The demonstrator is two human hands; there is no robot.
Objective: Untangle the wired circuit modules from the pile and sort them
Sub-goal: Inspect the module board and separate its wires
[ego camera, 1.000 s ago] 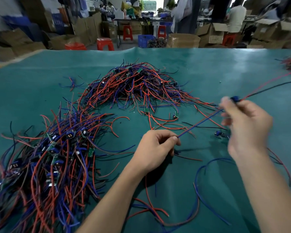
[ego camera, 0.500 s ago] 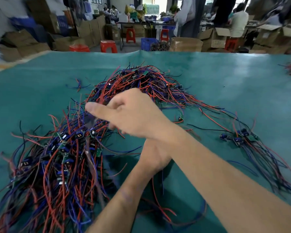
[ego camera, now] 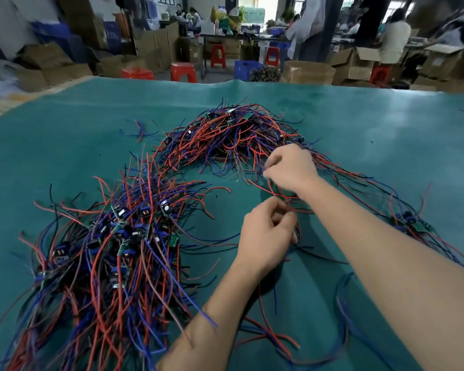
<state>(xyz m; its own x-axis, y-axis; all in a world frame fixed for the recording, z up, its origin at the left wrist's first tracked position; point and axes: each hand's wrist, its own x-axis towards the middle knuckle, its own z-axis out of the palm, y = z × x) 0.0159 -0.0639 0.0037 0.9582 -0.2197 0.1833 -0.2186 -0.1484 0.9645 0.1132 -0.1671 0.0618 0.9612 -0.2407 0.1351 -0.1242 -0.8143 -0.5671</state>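
A tangled pile [ego camera: 233, 135] of red, blue and black wires with small circuit modules lies at the table's middle back. A larger bunch [ego camera: 113, 242] with modules lined up spreads at the front left. A small sorted group [ego camera: 413, 223] lies at the right, partly hidden by my right forearm. My right hand [ego camera: 289, 167] pinches wires at the pile's near right edge. My left hand [ego camera: 265, 236] is curled just below it, fingers closed on thin red wires that run up towards the right hand.
The teal table cover [ego camera: 373, 124] reaches to the far edge. Loose blue and red wires [ego camera: 340, 317] trail at the front right. Beyond the table stand cardboard boxes [ego camera: 308, 72], red stools [ego camera: 184, 72] and seated people.
My right hand let go of the module at the right, swung left over the front bunch, then moved to the back pile's edge. My left hand stayed near the centre.
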